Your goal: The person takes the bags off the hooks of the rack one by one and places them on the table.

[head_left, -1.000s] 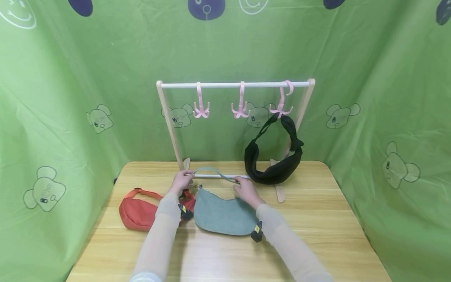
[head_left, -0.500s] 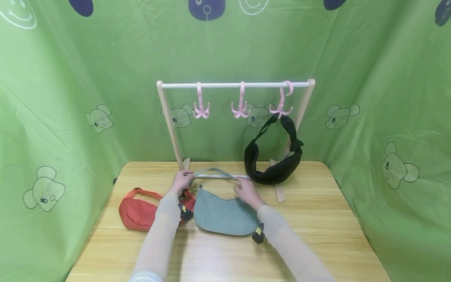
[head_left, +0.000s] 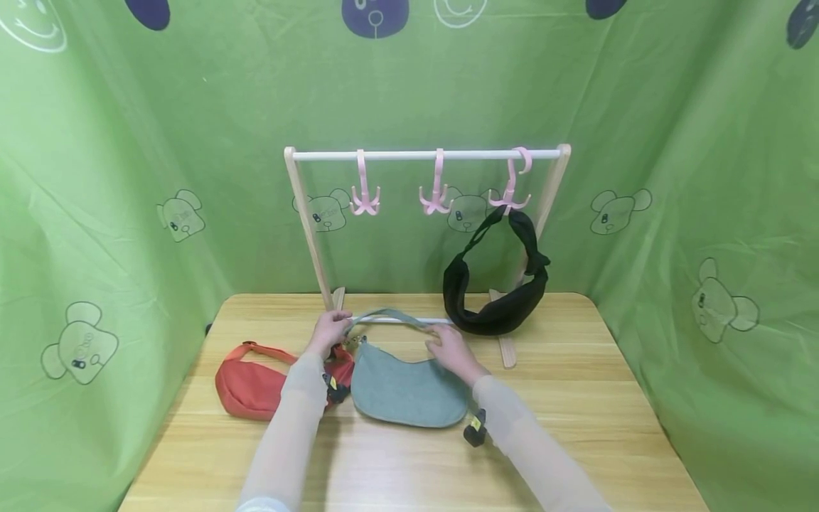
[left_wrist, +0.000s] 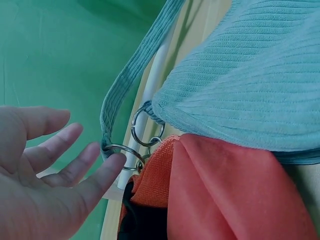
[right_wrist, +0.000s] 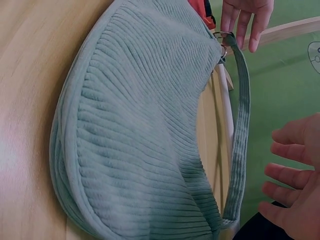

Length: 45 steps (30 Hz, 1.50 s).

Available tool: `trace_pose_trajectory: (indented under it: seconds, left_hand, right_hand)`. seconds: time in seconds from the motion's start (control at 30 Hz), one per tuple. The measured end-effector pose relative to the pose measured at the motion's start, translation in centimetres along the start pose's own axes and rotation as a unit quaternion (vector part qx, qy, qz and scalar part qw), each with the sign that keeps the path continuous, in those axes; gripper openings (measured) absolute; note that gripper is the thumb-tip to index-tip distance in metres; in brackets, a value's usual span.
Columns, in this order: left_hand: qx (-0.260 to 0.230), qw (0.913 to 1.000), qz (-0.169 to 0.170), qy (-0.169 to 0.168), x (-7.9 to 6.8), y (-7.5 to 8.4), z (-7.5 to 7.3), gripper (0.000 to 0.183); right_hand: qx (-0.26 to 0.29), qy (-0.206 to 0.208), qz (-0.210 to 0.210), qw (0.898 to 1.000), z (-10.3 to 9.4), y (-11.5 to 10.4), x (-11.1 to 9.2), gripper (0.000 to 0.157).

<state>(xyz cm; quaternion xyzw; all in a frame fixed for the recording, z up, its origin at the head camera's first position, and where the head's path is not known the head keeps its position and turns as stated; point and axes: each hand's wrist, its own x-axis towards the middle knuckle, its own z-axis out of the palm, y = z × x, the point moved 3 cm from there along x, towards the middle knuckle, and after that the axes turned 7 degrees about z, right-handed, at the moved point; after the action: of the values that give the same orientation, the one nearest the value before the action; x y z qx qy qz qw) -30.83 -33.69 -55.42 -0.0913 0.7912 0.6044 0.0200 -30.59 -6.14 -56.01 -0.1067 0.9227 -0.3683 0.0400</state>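
Observation:
A teal corduroy shoulder bag (head_left: 409, 391) lies on the wooden table, its strap (right_wrist: 242, 120) arched up toward the rack. My left hand (head_left: 329, 331) is at the strap's left end, fingers extended and loosely spread. In the left wrist view, a fingertip of that hand (left_wrist: 55, 175) overlaps the metal ring (left_wrist: 125, 150) joining strap to chain. My right hand (head_left: 453, 350) is beside the strap's right end. The right wrist view shows this hand (right_wrist: 292, 175) with fingers apart, a gap between them and the strap.
A red bag (head_left: 252, 387) lies left, partly under my left arm and against the teal bag. Behind stands a rack with a white bar (head_left: 403, 154) and pink hooks (head_left: 436, 195). A black bag (head_left: 495, 313) hangs from the right hook. Green curtain (head_left: 224, 92) surrounds the table.
My right hand and wrist have shifted slightly to the right. The strap's arch has changed shape a little between the hands. The left hand has hardly moved.

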Motion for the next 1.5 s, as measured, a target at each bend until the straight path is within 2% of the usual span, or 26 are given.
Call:
trace_pose_trajectory:
  seconds: [0.17,0.37,0.9,1.1,1.3,1.5]
  left_hand:
    - [0.008,0.9999,0.008,0.009,-0.2,0.2,-0.2,0.033]
    - [0.021,0.9994,0.018,0.021,-0.6,0.6,-0.5,0.032]
    - [0.021,0.9976,0.066,0.002,-2.2,2.8,-0.9,0.035]
    - [0.030,0.9967,0.075,-0.005,-2.7,3.7,-1.3,0.035]
    - [0.035,0.9959,0.083,-0.012,-3.0,4.1,-1.4,0.036]
    - [0.032,0.9933,0.110,-0.015,-3.5,5.0,-1.4,0.037]
  right_hand:
    - [-0.015,0.018,-0.032,0.999,-0.5,-0.2,-0.4,0.032]
    - [0.003,0.005,-0.028,1.000,-1.0,-0.3,-0.6,0.032]
    - [-0.003,0.020,-0.043,0.999,-3.2,-0.2,-1.7,0.027]
    - [-0.017,0.030,-0.047,0.998,-4.5,0.2,-2.1,0.028]
    - [0.000,0.035,-0.056,0.998,-5.9,0.5,-2.8,0.030]
    - [0.002,0.050,-0.065,0.997,-7.4,1.0,-3.3,0.029]
